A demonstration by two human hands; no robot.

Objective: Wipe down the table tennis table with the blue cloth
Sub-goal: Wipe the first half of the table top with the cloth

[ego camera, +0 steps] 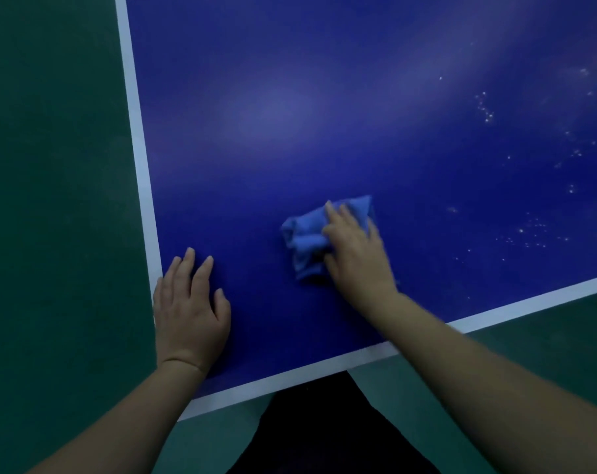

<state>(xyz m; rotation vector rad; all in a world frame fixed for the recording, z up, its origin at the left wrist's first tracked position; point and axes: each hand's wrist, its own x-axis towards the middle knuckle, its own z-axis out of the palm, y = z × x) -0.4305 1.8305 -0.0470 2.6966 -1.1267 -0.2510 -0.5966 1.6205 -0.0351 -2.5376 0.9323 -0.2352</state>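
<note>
The right hand [353, 254] presses flat fingers on the bunched blue cloth [310, 239] near the dark-blue worktop [290, 97] corner, left hand [189, 311] spread flat; bunching may leave the white specks [485, 111] missed.

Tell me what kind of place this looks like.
Probably an indoor sports hall or table tennis room. A blue table tennis table with white edge lines stands on green sports flooring, and the right hand presses a blue cloth on it.

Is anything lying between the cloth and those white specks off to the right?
Nothing visible. The right hand presses the blue cloth, and only bare table separates it from the white specks.
</note>
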